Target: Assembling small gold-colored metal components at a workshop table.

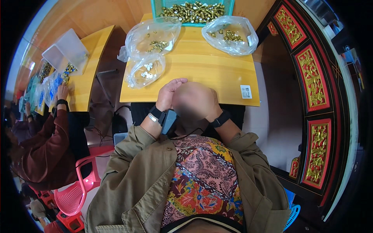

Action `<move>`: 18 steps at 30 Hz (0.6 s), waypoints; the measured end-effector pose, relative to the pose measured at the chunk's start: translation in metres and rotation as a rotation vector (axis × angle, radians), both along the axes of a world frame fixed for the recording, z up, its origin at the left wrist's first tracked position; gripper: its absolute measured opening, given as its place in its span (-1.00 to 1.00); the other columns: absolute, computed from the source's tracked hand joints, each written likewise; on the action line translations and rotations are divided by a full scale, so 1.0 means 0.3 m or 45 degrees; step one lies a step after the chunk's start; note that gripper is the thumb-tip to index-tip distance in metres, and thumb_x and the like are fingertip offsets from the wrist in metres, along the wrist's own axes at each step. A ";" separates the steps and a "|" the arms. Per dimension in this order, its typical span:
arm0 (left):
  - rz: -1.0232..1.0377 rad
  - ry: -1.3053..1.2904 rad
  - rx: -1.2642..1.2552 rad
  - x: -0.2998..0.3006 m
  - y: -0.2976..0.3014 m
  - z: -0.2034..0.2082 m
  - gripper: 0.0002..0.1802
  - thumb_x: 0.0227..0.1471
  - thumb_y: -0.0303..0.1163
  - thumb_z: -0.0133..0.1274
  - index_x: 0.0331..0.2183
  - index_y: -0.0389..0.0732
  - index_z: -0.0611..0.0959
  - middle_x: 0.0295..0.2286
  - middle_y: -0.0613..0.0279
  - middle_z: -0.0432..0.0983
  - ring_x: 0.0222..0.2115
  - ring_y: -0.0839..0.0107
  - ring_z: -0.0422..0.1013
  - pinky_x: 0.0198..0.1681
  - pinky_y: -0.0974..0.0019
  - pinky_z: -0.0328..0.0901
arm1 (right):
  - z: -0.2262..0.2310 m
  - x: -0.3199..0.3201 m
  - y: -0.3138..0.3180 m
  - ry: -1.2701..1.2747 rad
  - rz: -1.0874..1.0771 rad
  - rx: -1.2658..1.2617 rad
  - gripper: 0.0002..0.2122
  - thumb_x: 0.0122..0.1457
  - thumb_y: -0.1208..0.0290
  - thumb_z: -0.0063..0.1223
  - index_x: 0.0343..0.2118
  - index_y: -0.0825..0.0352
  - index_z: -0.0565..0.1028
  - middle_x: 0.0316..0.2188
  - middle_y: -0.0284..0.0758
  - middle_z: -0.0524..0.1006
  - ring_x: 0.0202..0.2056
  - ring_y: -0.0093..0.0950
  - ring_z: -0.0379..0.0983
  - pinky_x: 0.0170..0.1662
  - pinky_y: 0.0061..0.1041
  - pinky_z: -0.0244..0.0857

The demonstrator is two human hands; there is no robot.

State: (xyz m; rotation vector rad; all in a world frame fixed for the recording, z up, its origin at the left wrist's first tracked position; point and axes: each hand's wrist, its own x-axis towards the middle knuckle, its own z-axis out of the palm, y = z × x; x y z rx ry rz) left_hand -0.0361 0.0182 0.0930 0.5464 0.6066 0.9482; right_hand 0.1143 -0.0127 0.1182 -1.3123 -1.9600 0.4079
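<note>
My left hand [167, 94] is at the near edge of the yellow table [186, 62], with its visible fingers bent and pressed together. Facing it from the right is my right hand [213, 108], whose fingers are hidden. A blurred round patch covers the space between both hands, so anything held there does not show. Closest to my left hand lies a small clear plastic bag [134, 77] with white pieces [147, 70]. Behind it, a larger clear bag [134, 37] holds small brass-coloured fittings [157, 46]. Another clear bag [250, 39] at the far right contains similar brass fittings [232, 36].
A green basket [155, 7] full of brass fittings stands at the table's far edge. A white label [246, 92] lies at the right front. Left, a co-worker [50, 147] sits at another table [93, 50]. A pink chair [72, 196] stands between us; a carved panel [311, 77] rises right.
</note>
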 end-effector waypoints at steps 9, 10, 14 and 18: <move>-0.027 0.214 0.135 0.026 -0.009 -0.020 -0.74 0.10 -0.34 -0.20 -0.35 -0.33 0.49 -0.47 0.17 0.47 -0.51 0.46 0.39 -0.46 0.47 0.29 | 0.025 0.000 -0.009 0.113 0.009 -0.252 -0.66 -0.11 0.32 0.14 -0.21 0.23 0.43 -0.61 -0.31 0.50 -0.54 -0.30 0.47 -0.48 -0.36 0.33; -0.027 0.202 0.153 0.031 -0.013 -0.019 -0.74 0.10 -0.33 -0.19 -0.38 -0.32 0.51 -0.47 0.18 0.47 -0.53 0.48 0.37 -0.46 0.48 0.27 | 0.019 0.000 -0.008 0.114 0.010 -0.252 -0.66 -0.11 0.32 0.14 -0.21 0.23 0.43 -0.61 -0.31 0.50 -0.54 -0.30 0.47 -0.48 -0.36 0.33; -0.040 0.122 0.094 0.050 -0.014 -0.018 -0.74 0.10 -0.30 -0.16 -0.37 -0.29 0.50 -0.51 0.25 0.45 -0.51 0.49 0.36 -0.44 0.48 0.26 | -0.004 0.003 0.006 0.193 0.014 -0.308 -0.65 -0.13 0.37 0.16 -0.20 0.26 0.42 -0.62 -0.31 0.48 -0.57 -0.38 0.45 -0.47 -0.43 0.32; -0.003 0.167 0.019 0.060 -0.012 -0.036 -0.74 0.12 -0.33 -0.21 -0.38 -0.29 0.51 -0.50 0.26 0.45 -0.50 0.50 0.36 -0.42 0.48 0.27 | -0.033 -0.005 0.014 0.230 0.005 -0.324 -0.66 -0.12 0.46 0.16 -0.21 0.32 0.42 -0.61 -0.31 0.49 -0.56 -0.51 0.45 -0.44 -0.54 0.33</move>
